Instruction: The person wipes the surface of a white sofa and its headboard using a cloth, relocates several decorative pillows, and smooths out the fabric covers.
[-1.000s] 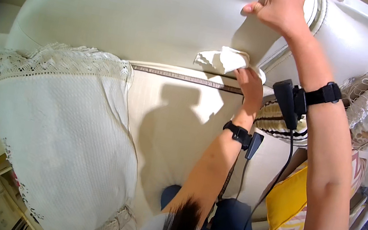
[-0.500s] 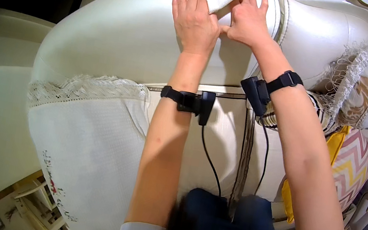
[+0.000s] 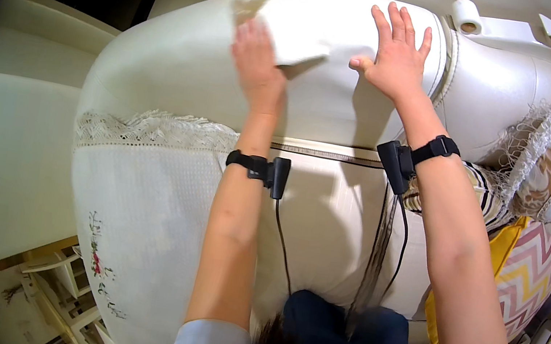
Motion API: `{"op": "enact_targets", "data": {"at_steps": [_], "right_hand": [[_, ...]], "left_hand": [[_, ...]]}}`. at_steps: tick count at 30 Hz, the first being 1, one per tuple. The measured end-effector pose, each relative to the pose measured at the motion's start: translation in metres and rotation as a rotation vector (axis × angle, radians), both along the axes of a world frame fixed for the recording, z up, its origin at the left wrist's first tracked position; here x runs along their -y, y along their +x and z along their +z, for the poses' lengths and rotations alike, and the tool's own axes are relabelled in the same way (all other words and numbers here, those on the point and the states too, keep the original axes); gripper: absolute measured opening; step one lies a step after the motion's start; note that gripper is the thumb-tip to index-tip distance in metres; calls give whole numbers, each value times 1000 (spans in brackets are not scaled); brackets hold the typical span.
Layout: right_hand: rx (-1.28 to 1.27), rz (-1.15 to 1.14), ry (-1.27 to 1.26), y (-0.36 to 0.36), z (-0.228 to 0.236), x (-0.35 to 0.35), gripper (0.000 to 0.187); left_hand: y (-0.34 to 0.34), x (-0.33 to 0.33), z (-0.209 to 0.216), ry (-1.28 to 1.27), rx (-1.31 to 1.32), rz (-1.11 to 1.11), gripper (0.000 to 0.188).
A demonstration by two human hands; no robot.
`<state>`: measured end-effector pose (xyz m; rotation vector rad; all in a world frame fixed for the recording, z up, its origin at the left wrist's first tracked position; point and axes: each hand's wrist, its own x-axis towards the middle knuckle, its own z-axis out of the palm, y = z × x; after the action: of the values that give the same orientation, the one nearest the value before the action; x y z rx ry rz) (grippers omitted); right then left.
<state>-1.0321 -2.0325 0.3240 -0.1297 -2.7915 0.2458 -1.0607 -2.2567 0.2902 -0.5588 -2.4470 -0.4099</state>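
Observation:
A white cloth (image 3: 303, 37) lies on the smooth cream leather arm (image 3: 164, 53) of a sofa, one corner pointing right. My left hand (image 3: 258, 62) is at the cloth's left edge, its fingers stretched forward and blurred by motion. A brownish patch shows just beyond those fingertips; I cannot make out what it is. To the right of the cloth, and apart from it, my right hand (image 3: 398, 61) is spread over the leather with nothing in it. Whether its palm touches the surface is hard to tell.
A lace-edged white cover (image 3: 145, 201) drapes the seat at left. Fringed (image 3: 550, 161) and zigzag-patterned cushions (image 3: 532, 265) sit at right. A white roll (image 3: 467, 16) stands behind the backrest. Cables hang from black straps (image 3: 434, 150) on both wrists.
My left hand has swept left, away from the right hand. The cloth, bunched between both hands before, now lies flatter and lower on the leather. My right hand has let go and spread its fingers.

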Motion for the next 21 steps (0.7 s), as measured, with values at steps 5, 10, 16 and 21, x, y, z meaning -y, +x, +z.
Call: {"op": "enact_targets", "data": {"at_steps": [5, 10, 16, 21], "right_hand": [[-110, 15, 55, 1, -12, -6, 94], [-180, 69, 50, -2, -13, 12, 94], [-166, -19, -50, 12, 3, 6, 80], [-140, -79, 42, 14, -14, -1, 107]], "left_hand": [[0, 39, -52, 496, -8, 441, 68], [8, 57, -129, 452, 529, 809, 58], [64, -42, -118, 951, 714, 600, 40], [45, -42, -48, 708, 135, 223, 36]]}}
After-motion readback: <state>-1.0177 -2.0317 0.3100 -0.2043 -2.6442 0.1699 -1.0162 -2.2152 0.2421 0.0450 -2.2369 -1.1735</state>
